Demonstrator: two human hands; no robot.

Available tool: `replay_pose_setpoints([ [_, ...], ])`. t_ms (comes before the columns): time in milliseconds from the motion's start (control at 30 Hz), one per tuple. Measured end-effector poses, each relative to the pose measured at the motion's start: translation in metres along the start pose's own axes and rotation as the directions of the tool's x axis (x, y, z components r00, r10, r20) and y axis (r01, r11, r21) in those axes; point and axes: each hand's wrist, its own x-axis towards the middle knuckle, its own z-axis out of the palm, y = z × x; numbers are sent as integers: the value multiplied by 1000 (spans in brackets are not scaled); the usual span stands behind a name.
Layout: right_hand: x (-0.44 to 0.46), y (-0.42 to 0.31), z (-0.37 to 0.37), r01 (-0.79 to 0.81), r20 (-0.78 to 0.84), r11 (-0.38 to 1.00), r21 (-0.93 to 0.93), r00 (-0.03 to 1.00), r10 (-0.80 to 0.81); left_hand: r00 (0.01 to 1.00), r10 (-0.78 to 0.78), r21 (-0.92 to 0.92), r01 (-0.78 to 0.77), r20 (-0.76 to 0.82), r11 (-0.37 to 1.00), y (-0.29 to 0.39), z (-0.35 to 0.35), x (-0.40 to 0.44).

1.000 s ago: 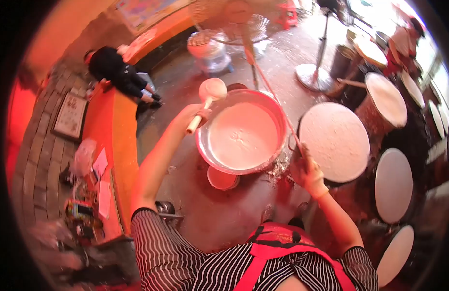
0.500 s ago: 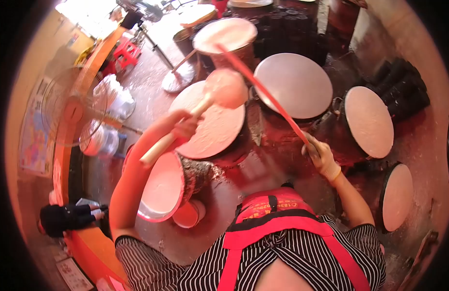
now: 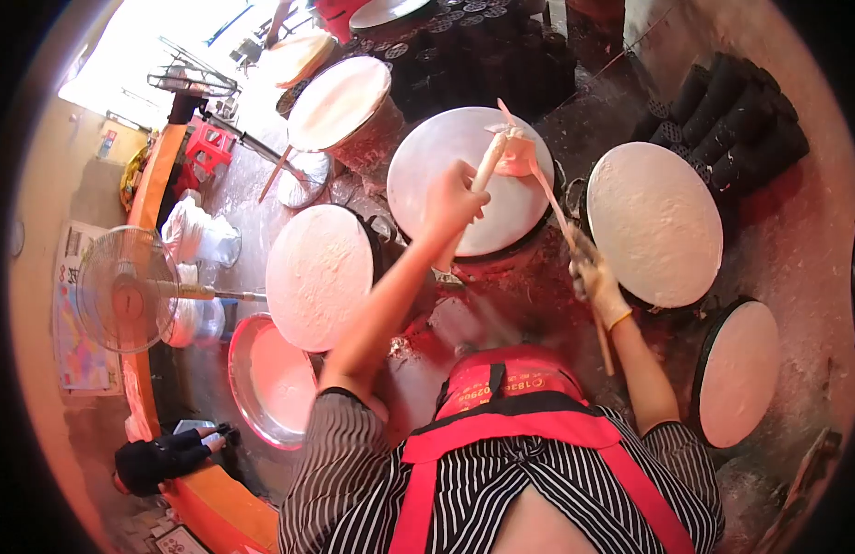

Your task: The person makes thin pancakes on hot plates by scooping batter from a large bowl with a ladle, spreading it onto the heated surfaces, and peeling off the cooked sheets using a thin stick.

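Observation:
My left hand (image 3: pixel 459 205) is closed round the pale handle of a ladle (image 3: pixel 514 159), whose head is coated in pinkish-white batter and hangs over a round griddle (image 3: pixel 423 152). That griddle's surface looks smooth and bare. My right hand (image 3: pixel 591 277), in a pale glove with darkened fingers, grips a long thin spatula (image 3: pixel 552 196). The spatula's blade crosses the ladle's head; whether they touch is hard to tell. Nearest to my right hand is a griddle spread with a white batter layer (image 3: pixel 654 226). Another coated griddle (image 3: pixel 316 268) lies beyond my left forearm.
A red-rimmed basin of batter (image 3: pixel 237 374) stands low on the left. More coated griddles are at lower right (image 3: pixel 741 374) and upper left (image 3: pixel 339 102). Black cylindrical briquettes (image 3: pixel 732 106) are stacked at right. A fan (image 3: pixel 127 291) and a person in dark clothes (image 3: pixel 159 462) are at left.
My view has turned right. The ladle has moved from above a coated griddle to above the bare one, and the spatula has been brought across its head. Both hands keep their hold.

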Motion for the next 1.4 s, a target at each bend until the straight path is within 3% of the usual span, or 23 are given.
replay_pose_setpoints([
  [67, 13, 39, -14, 110, -3, 992, 60, 994, -110, 996, -45, -100, 37, -82, 994, -12, 45, 18],
  [100, 36, 77, -11, 442, -104, 874, -202, 878, -468, 990, -112, -148, 98, -91, 984, -31, 64, 28],
  [133, 56, 103, -11, 652, -92, 593, -471, 633, -769, 981, -189, -203, 177, -41, 963, -38, 77, 37],
  [167, 39, 86, -7, 518, -89, 752, -406, 797, -597, 978, -200, -157, 190, -50, 969, -46, 87, 47],
  [233, 45, 83, 1, 436, -139, 699, -567, 786, -602, 977, -204, -111, 196, -60, 974, -58, 95, 67],
  [300, 56, 80, 10, 334, -189, 637, -694, 770, -610, 899, 234, 525, -6, -369, 851, -66, 99, 82],
  [333, 65, 80, 14, 293, -202, 636, -714, 783, -588, 919, 169, 526, 48, -356, 849, -54, 86, 85],
  [367, 73, 73, 21, 264, -212, 662, -702, 810, -547, 835, 349, 579, -45, -425, 814, -63, 79, 99],
  [400, 75, 51, 30, 216, -201, 739, -638, 880, -431, 811, 379, 612, -34, -445, 790, -44, 65, 99],
  [433, 93, 56, 36, 417, -180, 764, -491, 810, -558, 730, 510, 634, -138, -454, 761, -39, 48, 106],
  [467, 115, 65, 43, 520, -201, 596, -612, 626, -753, 714, 534, 657, -138, -453, 741, -32, 31, 113],
  [500, 106, 42, 51, 370, -226, 905, -211, 882, -414, 695, 556, 635, -185, -455, 750, -23, 16, 115],
  [533, 91, 16, 55, 52, -66, 977, 207, 997, -39, 726, 525, 576, -217, -444, 788, -21, 0, 118],
  [567, 83, 8, 53, 54, -72, 978, 201, 997, -41, 764, 482, 515, -231, -429, 825, -20, -11, 117],
  [633, 70, 5, 48, -24, 78, 813, 581, 997, -27, 844, 375, 424, -201, -383, 883, -19, -30, 105],
  [733, 61, 38, 70, 53, -152, 847, 528, 988, 33, 874, 280, 273, -179, -397, 945, -38, -48, 64],
  [867, 82, 44, 125, 133, -248, 887, 442, 969, -22, 935, -148, -185, 91, -323, 978, -100, -66, 3],
  [933, 110, 23, 154, 165, -336, 897, 411, 942, -19, 926, -284, -428, 158, -249, 890, -114, -71, -35],
  [1067, 170, -20, 181, 44, -200, 736, 676, 972, 126, 878, -419, -806, 69, -231, 588, -97, -73, -109],
  [1133, 195, -14, 195, 251, -286, 948, 193, 939, -191, 871, -466, -907, 59, -158, 417, -73, -73, -140],
  [1233, 170, -35, 173, 7, -49, 980, 197, 999, 3, 877, -422, -953, 291, 231, 82, -112, -85, -173],
  [1267, 136, -46, 164, 64, 3, 989, 133, 998, -65, 861, -364, -927, 375, 357, -23, -123, -93, -181],
  [1400, 92, 19, 134, 159, -255, 936, 314, 964, -78, 812, -288, -860, 462, 509, -218, -152, -116, -213],
])
